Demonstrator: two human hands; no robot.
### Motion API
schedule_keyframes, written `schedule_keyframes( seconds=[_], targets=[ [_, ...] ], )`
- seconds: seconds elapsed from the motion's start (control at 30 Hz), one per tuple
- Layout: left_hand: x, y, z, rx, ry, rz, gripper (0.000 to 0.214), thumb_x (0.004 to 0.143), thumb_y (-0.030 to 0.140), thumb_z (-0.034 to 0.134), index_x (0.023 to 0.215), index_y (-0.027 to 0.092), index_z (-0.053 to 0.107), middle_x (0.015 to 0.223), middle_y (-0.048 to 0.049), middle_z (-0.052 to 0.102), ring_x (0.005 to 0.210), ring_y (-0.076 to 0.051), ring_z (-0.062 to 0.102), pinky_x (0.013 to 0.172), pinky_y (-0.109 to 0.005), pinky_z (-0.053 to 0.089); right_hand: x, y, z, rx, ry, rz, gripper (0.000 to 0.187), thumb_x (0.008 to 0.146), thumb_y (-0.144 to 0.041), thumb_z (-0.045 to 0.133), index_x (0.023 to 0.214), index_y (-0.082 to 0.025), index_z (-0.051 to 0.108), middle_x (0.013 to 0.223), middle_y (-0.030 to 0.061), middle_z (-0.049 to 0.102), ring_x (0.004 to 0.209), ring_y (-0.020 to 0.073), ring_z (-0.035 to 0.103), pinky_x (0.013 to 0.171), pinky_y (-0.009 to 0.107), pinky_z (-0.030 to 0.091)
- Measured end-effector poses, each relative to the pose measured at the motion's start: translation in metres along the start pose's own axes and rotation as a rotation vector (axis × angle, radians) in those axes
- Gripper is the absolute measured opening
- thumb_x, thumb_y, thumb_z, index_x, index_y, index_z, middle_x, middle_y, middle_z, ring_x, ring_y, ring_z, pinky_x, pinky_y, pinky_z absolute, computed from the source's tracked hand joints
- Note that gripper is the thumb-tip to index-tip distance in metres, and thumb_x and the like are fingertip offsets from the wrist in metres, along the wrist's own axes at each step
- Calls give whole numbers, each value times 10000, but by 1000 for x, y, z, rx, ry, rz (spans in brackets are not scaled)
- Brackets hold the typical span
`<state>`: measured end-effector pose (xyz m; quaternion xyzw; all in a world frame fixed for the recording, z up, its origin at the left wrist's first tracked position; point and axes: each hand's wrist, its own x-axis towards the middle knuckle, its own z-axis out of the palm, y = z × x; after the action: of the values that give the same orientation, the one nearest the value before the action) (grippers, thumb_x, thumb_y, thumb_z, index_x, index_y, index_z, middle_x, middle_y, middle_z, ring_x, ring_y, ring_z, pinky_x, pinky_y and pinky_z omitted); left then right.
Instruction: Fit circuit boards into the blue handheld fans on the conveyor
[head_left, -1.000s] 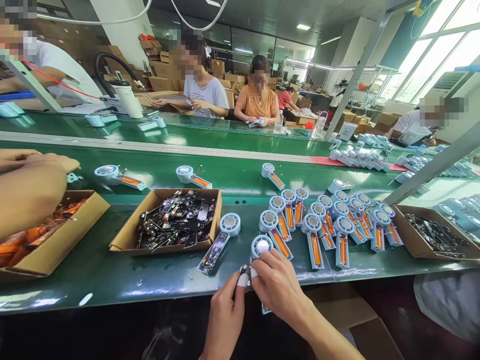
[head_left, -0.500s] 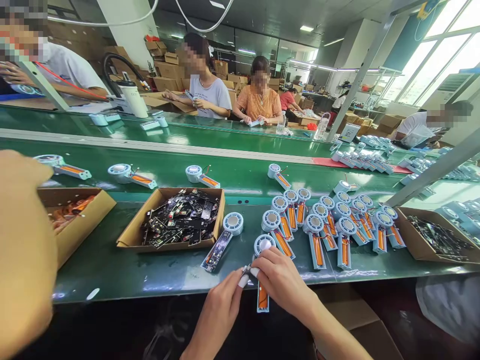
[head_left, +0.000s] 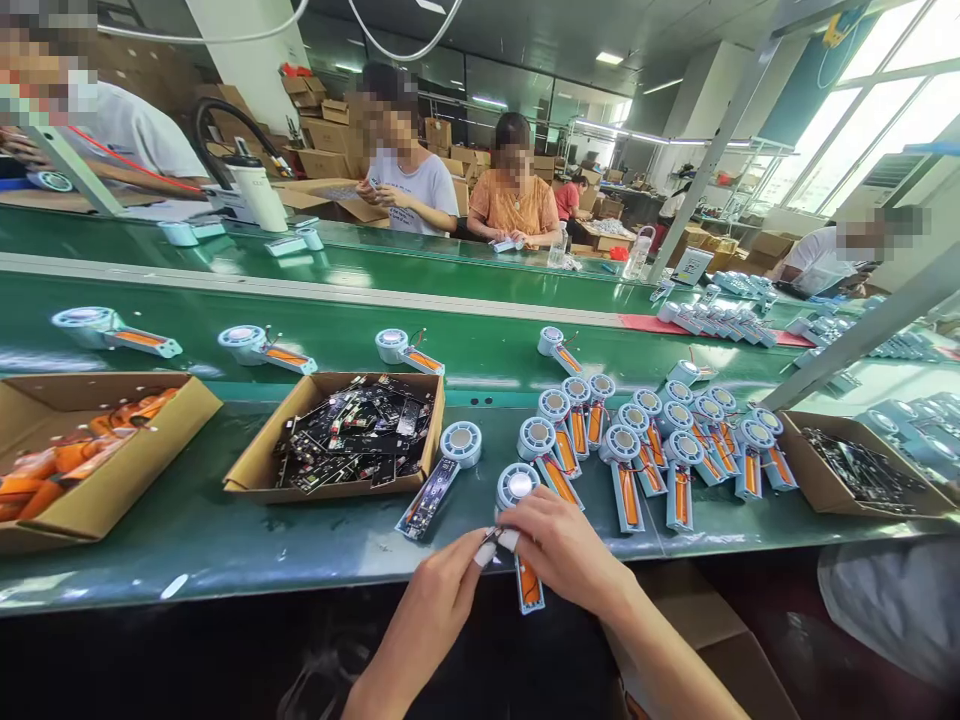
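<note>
Beneath my hands lies a light blue handheld fan, its open handle holding an orange battery and jutting over the bench edge. My left hand is closed in a pinch on a small dark, shiny piece, too small to make out. Meeting it fingertip to fingertip, my right hand pinches at the same spot over the fan's handle; what it holds is hidden by the fingers. Both hands have white covers on fingertips. Left of them, another fan rests on the bench with a black circuit board in its handle.
A carton of black circuit boards and a carton of orange batteries stand left. Several fans with orange batteries cluster right, before a carton of dark thin parts. More fans lie on the green belt; co-workers sit beyond.
The blurred arm at the left has gone, uncovering the battery carton. My view has shifted slightly; my hands stay pinched together over the fan. A co-worker opposite has brought both hands together.
</note>
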<state>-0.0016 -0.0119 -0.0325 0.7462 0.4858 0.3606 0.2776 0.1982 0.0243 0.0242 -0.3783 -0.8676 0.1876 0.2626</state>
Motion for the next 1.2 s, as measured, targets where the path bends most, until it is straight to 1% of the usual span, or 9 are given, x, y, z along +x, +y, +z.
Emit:
schedule_keyframes(
  seconds=[0.17, 0.3, 0.43, 0.57, 0.63, 0.73, 0.9, 1.07, 1.2],
  targets=[
    [-8, -1, 10, 3, 146, -229, 387, 997, 390, 362, 1190, 182, 625, 978, -112, 800, 903, -283, 772, 775, -391, 608, -21, 0, -34, 175, -61, 107, 420, 971, -66, 466, 1316, -260, 608, 1162, 59, 660, 1053, 183, 635, 937, 305, 509],
    [-12, 2, 18, -98, 208, -301, 372, 989, 429, 387, 1214, 192, 565, 1038, -131, 788, 925, -275, 767, 803, -400, 606, -33, 2, -21, 146, -172, 79, 370, 937, -83, 539, 1215, -272, 693, 1178, 67, 618, 989, 175, 646, 879, 291, 535],
    [-13, 6, 22, -117, 280, -259, 319, 990, 390, 386, 1171, 217, 584, 1046, -118, 768, 941, -268, 750, 779, -379, 599, -24, 4, 14, 345, 47, 96, 164, 948, -182, 597, 941, -213, 758, 980, 60, 702, 871, 172, 675, 796, 279, 547],
    [-10, 14, 14, -92, 238, -200, 265, 963, 337, 401, 978, 235, 644, 834, -58, 743, 774, -241, 732, 712, -338, 584, -14, 4, 37, 630, 199, 380, 147, 888, -227, 677, 1033, -203, 690, 741, -11, 703, 591, 127, 642, 556, 211, 517],
    [-9, 19, 9, -102, 220, -217, 250, 949, 322, 415, 936, 238, 650, 715, -28, 698, 718, -234, 713, 678, -319, 573, -12, 3, 42, 620, 257, 412, 102, 870, -243, 697, 958, -197, 678, 686, -24, 683, 539, 118, 616, 503, 195, 489],
    [-9, 21, 7, -143, 212, -267, 250, 943, 346, 438, 940, 241, 664, 527, 23, 563, 646, -235, 679, 610, -294, 546, -14, 2, 41, 413, 287, 243, 69, 911, -213, 645, 899, -197, 711, 761, 17, 720, 657, 143, 675, 609, 218, 536],
    [-11, 20, 11, -246, 222, -341, 354, 958, 472, 439, 1008, 227, 690, 511, 40, 543, 454, -178, 544, 484, -264, 477, -16, -3, 32, 126, 245, -45, 291, 1005, -144, 460, 1155, -202, 703, 989, 94, 714, 865, 184, 693, 747, 272, 575],
    [-4, 31, 3, -275, 191, -293, 358, 939, 501, 491, 969, 216, 705, 637, -6, 645, 573, -194, 620, 557, -277, 525, -13, -10, 25, -103, 205, -159, 297, 1034, -121, 395, 1161, -179, 656, 947, 96, 681, 794, 187, 634, 686, 282, 556],
    [1, 35, 1, -277, 191, -271, 314, 946, 437, 481, 946, 212, 701, 537, 26, 558, 640, -218, 646, 603, -287, 536, -12, -12, 25, -112, 228, -177, 273, 1041, -129, 399, 1198, -192, 612, 959, 87, 666, 806, 186, 617, 704, 285, 544]
  ],
)
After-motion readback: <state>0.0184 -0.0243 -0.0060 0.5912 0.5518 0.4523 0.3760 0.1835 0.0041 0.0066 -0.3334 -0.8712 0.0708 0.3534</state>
